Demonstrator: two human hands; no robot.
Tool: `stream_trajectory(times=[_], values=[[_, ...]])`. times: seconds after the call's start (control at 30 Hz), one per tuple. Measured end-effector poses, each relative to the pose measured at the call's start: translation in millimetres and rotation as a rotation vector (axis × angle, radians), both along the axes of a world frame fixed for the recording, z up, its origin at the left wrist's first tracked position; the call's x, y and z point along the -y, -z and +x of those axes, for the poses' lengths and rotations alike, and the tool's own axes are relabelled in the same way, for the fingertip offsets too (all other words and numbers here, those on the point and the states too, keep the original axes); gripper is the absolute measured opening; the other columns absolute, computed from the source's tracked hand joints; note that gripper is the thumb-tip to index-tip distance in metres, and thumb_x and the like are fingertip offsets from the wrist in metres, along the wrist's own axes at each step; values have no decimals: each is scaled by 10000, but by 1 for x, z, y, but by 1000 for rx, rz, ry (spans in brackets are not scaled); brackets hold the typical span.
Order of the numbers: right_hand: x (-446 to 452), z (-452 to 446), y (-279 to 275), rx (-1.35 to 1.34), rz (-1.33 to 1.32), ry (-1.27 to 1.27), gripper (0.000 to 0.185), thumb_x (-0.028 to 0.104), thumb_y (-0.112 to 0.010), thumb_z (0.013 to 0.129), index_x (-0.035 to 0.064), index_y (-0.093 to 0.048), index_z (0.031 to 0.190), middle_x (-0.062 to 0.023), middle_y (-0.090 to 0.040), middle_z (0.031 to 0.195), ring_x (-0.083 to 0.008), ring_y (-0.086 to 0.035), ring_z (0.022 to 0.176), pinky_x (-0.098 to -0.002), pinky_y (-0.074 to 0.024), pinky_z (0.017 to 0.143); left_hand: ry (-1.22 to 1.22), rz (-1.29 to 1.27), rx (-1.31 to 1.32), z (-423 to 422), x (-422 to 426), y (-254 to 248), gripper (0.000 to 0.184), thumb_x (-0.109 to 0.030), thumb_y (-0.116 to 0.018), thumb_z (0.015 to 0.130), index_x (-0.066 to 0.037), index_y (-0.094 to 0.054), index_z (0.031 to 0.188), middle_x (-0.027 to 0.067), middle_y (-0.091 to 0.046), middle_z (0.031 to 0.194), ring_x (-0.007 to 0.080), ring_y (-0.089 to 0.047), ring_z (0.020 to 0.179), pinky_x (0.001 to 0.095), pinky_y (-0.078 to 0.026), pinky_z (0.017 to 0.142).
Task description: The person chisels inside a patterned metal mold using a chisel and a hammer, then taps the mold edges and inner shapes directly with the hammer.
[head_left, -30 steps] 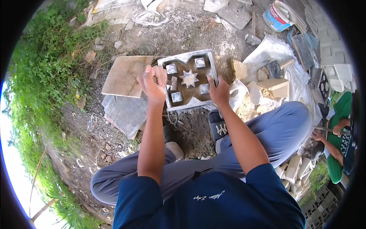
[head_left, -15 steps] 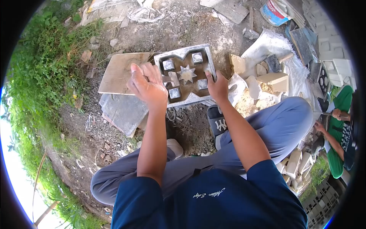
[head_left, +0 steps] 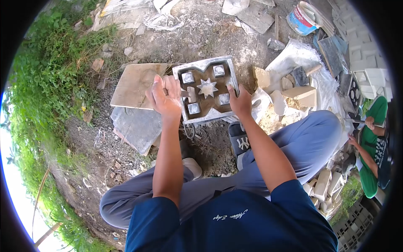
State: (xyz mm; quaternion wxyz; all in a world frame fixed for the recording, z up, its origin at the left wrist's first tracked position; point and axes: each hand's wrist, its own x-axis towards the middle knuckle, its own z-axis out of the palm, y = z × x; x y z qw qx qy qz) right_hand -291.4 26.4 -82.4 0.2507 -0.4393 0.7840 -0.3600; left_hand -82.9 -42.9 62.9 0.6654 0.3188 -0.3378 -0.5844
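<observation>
A grey metal block mould (head_left: 208, 119) with a raised eight-pointed star (head_left: 207, 87) and square studs inside lies tilted on the ground before me. My left hand (head_left: 164, 94) is closed in a fist at its left side, around the handle of a small hammer (head_left: 192, 95). The hammer's head is over the mould's left part, near the studs; the handle is mostly hidden by my fingers. My right hand (head_left: 240, 102) grips the mould's right rim, with the thumb over the edge.
A wooden board (head_left: 136, 86) and a grey slab (head_left: 137, 126) lie left of the mould. Broken block pieces (head_left: 300, 96) rest on white plastic sheeting at right. A paint bucket (head_left: 301, 19) stands at upper right. Another person (head_left: 371, 147) sits at far right, holding a tool.
The hammer head has shifted slightly down relative to the mould, and my left fist has turned a little. My right hand stays on the rim. The whole view has moved slightly.
</observation>
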Motion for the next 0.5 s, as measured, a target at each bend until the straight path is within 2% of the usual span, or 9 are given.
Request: stream_trajectory(times=[0.03, 0.07, 0.13, 0.2, 0.33, 0.4, 0.43, 0.47, 0.5], values=[[4, -2, 2, -16, 5, 1, 530, 498, -636, 989, -31, -643, 971, -303, -691, 959, -518, -640, 977, -565, -485, 849, 73, -122, 78, 3, -2, -11, 558, -353, -453, 1090, -128, -281, 609, 5, -317, 524, 106, -257, 458, 291, -200, 455], [-2, -1, 5, -25, 23, 4, 531, 498, -635, 990, -33, -647, 977, -300, -694, 965, -515, -642, 980, -563, -488, 852, 74, -103, 82, 7, -4, -6, 558, -353, -453, 1090, -128, -281, 609, 5, -317, 524, 106, -257, 458, 291, -200, 455], [-8, 1, 0, 10, 40, 5, 531, 498, -636, 990, -33, -652, 987, -298, -695, 970, -512, -645, 981, -560, -490, 852, 259, -136, 183, 14, 3, 8, 577, -358, -471, 1086, -110, -293, 597, 3, -312, 520, 102, -254, 458, 294, -190, 461], [1, 1, -5, 39, 20, 17, 532, 499, -636, 990, -33, -656, 997, -296, -697, 976, -508, -648, 983, -556, -492, 852, 285, -238, 134, 14, 9, 11, 590, -339, -473, 1084, -95, -306, 574, -1, -310, 515, 99, -261, 465, 301, -184, 464], [0, 0, -4, 27, -10, 17, 519, 490, -638, 994, -29, -657, 992, -294, -696, 970, -505, -648, 972, -554, -493, 841, 379, -309, 277, 9, -1, -10, 533, -273, -429, 1061, -106, -332, 564, 0, -319, 511, 113, -260, 467, 306, -199, 471], [-3, 0, -10, 26, 77, 4, 514, 487, -641, 993, -26, -641, 967, -295, -689, 955, -509, -643, 963, -559, -486, 831, 540, -240, 335, 15, 3, -12, 543, -297, -428, 1061, -98, -330, 565, 1, -319, 506, 114, -265, 465, 305, -201, 472], [-1, 1, -3, 21, 13, 10, 518, 487, -646, 991, -29, -625, 952, -298, -683, 949, -514, -639, 952, -563, -480, 822, 564, -278, 323, 17, 12, 1, 556, -367, -417, 1076, -93, -362, 594, 9, -351, 528, 121, -288, 474, 303, -229, 466], [0, 0, 2, 25, -3, 16, 518, 487, -646, 991, -29, -625, 952, -298, -683, 949, -514, -639, 952, -563, -480, 822, 568, -292, 330, 22, 18, 12, 556, -367, -417, 1076, -93, -362, 594, 9, -351, 528, 121, -288, 474, 303, -229, 466], [1, 0, 1, 34, 3, 18, 519, 487, -645, 991, -30, -625, 958, -298, -684, 952, -516, -639, 953, -564, -481, 825, 432, -208, 271, 18, 22, 8, 566, -413, -411, 1079, -92, -381, 614, 15, -363, 544, 126, -307, 481, 299, -249, 463]])
